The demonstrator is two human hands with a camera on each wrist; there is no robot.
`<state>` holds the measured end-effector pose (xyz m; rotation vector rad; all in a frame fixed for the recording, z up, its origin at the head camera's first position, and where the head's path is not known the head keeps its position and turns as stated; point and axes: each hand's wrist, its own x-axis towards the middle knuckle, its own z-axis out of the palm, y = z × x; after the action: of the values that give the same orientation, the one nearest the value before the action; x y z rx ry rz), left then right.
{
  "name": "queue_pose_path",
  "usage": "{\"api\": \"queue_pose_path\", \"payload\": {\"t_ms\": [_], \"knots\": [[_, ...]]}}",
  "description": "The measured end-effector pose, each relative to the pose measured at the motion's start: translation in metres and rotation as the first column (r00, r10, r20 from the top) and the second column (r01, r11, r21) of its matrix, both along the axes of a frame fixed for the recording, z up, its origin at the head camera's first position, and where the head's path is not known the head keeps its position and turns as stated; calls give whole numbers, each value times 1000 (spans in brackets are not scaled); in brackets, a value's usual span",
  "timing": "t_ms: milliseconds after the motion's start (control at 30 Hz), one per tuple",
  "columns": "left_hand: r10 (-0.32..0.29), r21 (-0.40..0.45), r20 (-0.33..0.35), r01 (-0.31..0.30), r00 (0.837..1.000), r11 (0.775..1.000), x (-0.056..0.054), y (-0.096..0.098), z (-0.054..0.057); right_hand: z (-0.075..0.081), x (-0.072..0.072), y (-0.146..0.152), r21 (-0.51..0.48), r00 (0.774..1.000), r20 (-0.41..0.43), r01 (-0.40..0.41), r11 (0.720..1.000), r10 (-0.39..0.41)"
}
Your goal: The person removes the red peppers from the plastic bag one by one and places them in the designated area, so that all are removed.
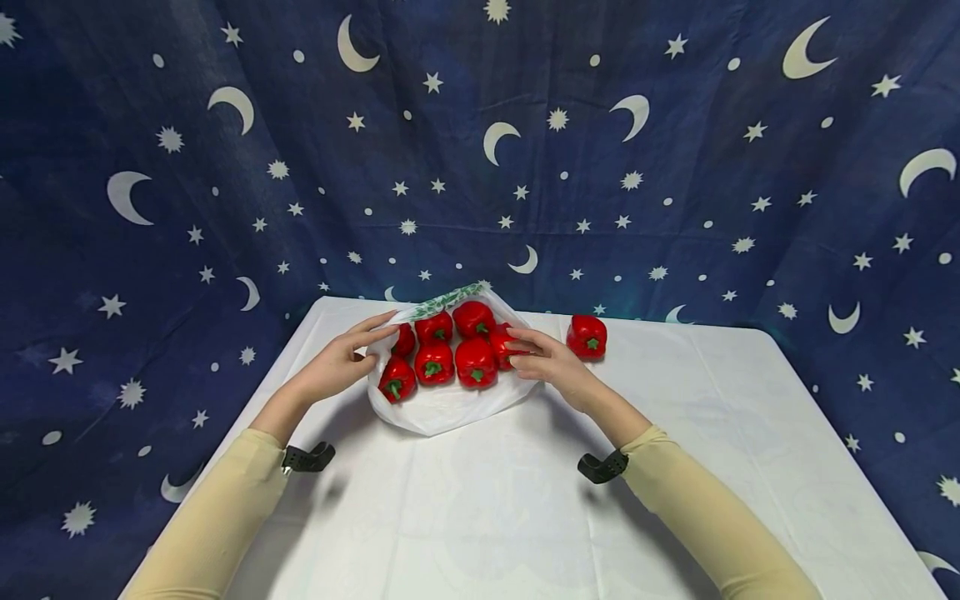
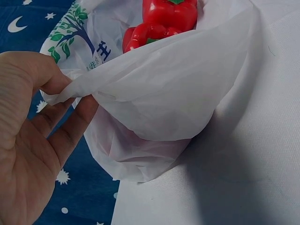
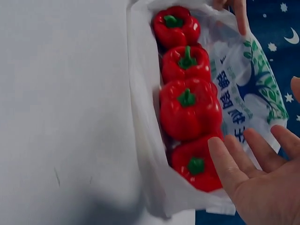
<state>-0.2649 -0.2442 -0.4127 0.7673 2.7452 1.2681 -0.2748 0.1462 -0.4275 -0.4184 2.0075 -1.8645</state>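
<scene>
A white plastic bag [image 1: 450,414] with a green tree print lies on its side on the table, its mouth facing me. Inside sit several red bell peppers [image 1: 476,363] with green stems, grouped in two rows. My left hand [image 1: 337,360] pinches the bag's left rim between thumb and fingers, and the left wrist view shows the film [image 2: 164,89] drawn up there. At the bag's right side is my right hand [image 1: 557,368], its fingers spread and extended beside the rightmost pepper [image 3: 197,164], partly covering it in the head view.
One more red bell pepper [image 1: 587,337] stands outside the bag, to its right near the table's back edge. A white cloth covers the table [image 1: 480,517]. Dark blue curtains [image 1: 480,167] with moons and stars rise behind and at both sides.
</scene>
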Motion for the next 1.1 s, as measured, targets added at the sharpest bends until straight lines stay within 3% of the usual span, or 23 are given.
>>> {"api": "queue_pose_path", "payload": {"t_ms": [133, 400, 567, 833, 967, 1100], "knots": [[-10, 13, -1, 10, 1000, 1000, 0, 0, -1, -6, -1, -9, 47, 999, -31, -9, 999, 10], [-27, 10, -16, 27, 1000, 1000, -1, 0, 0, -17, -1, -26, 230, 982, -190, 30, 973, 15], [-35, 5, -21, 35, 999, 999, 0, 0, -1, -24, 0, -36, 375, 960, -276, 67, 924, 42], [-34, 22, 1, 34, 999, 999, 1, 1, -1, -32, -3, -50, 548, 902, -417, 150, 823, 113], [-32, 13, 6, 32, 999, 999, 1, 1, -1, -35, -4, -56, 596, 875, -466, 201, 777, 131], [-33, 3, 2, 33, 999, 999, 1, 1, -1, -39, -6, -60, 611, 863, -489, 235, 756, 127]]}}
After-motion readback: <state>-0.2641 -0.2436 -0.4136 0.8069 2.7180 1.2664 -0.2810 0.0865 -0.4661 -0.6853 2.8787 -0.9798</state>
